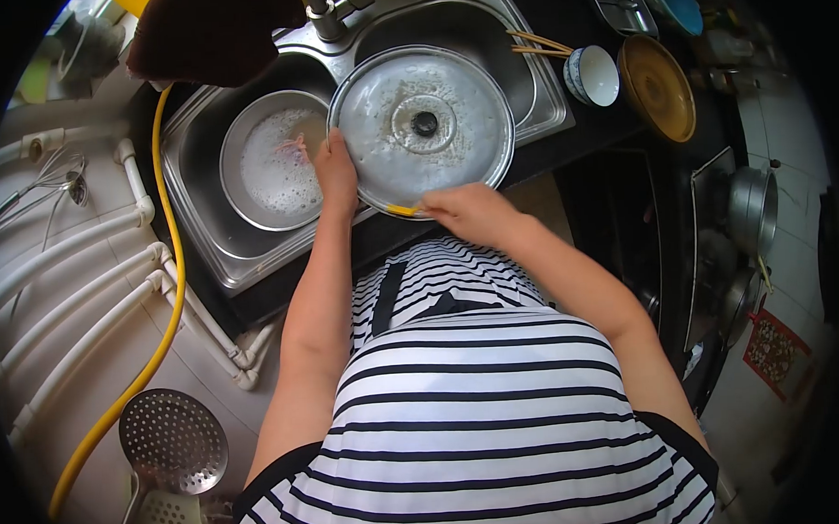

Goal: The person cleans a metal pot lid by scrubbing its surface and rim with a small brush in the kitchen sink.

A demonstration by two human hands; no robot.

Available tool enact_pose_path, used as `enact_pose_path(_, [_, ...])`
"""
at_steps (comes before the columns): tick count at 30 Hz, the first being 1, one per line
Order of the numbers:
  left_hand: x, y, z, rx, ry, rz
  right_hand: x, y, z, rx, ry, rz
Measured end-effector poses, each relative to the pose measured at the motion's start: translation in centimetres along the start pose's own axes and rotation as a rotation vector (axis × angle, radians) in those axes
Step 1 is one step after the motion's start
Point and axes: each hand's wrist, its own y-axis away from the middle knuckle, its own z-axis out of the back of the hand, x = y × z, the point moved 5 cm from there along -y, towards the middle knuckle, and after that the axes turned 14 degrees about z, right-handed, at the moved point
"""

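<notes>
A round metal lid point(388, 161) with a black knob is tilted over the right basin of the sink, its top wet with foam or droplets. My left hand point(336, 172) grips the lid's left edge. Near the lid's lower rim, my right hand point(469, 212) is closed on a small yellow item point(401, 210), mostly hidden by the fingers. Left of the lid, a metal bowl point(236, 181) of soapy water sits in the left basin, with something pink and stringy in the foam.
A faucet point(326, 20) rises behind the sink. On the right counter are chopsticks point(541, 45), stacked bowls point(598, 76) and a brown plate point(656, 87). A yellow hose point(176, 270) and a perforated skimmer point(173, 440) are at the left.
</notes>
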Motion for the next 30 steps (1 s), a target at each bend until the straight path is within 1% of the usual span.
enact_pose_path(1, [0.2,-0.2,0.1,0.0,0.012,-0.006,0.7,-0.9,-0.6,-0.051,0.001,-0.015])
enact_pose_path(5, [0.1,0.0,0.1,-0.008,0.05,-0.028,0.7,-1.5,-1.1,-0.076,-0.017,-0.016])
enact_pose_path(7, [0.5,-0.2,0.3,-0.01,0.02,0.006,0.8,-0.1,1.0,0.028,-0.032,0.025])
enact_pose_path(8, [0.8,-0.4,0.3,-0.012,-0.009,0.04,0.6,0.5,2.1,0.028,-0.029,0.022])
enact_pose_path(10, [0.7,-0.3,0.2,-0.004,0.009,0.045,-0.4,1.8,3.1,0.2,0.023,-0.068])
enact_pose_path(12, [0.7,-0.3,0.3,0.001,0.022,0.047,-0.5,1.7,2.8,0.168,0.021,-0.045])
enact_pose_path(14, [0.7,-0.3,0.3,-0.014,0.022,0.03,0.2,0.4,1.5,0.063,0.005,0.018])
enact_pose_path(15, [0.6,-0.2,0.1,-0.014,0.022,0.03,0.3,-0.4,0.2,0.062,0.005,0.018])
enact_pose_path(17, [0.1,0.2,0.2,-0.027,0.025,-0.01,0.4,-1.7,-1.3,-0.063,-0.037,-0.007])
enact_pose_path(21, [0.1,0.2,0.4,-0.025,0.009,0.015,0.1,-1.0,-0.1,-0.006,-0.058,0.001])
enact_pose_path(23, [0.4,-0.3,0.6,-0.064,-0.061,-0.024,0.1,0.7,2.3,0.127,-0.03,0.007])
enact_pose_path(26, [-0.4,0.4,0.3,-0.028,0.014,0.004,-0.9,2.0,3.4,0.175,0.01,-0.055])
enact_pose_path(28, [-0.4,0.3,0.3,-0.034,-0.004,-0.014,-0.9,1.4,2.1,0.159,0.01,-0.054])
enact_pose_path(30, [-0.4,0.2,0.2,-0.04,-0.025,-0.032,-0.1,-0.2,0.0,-0.017,-0.039,0.013])
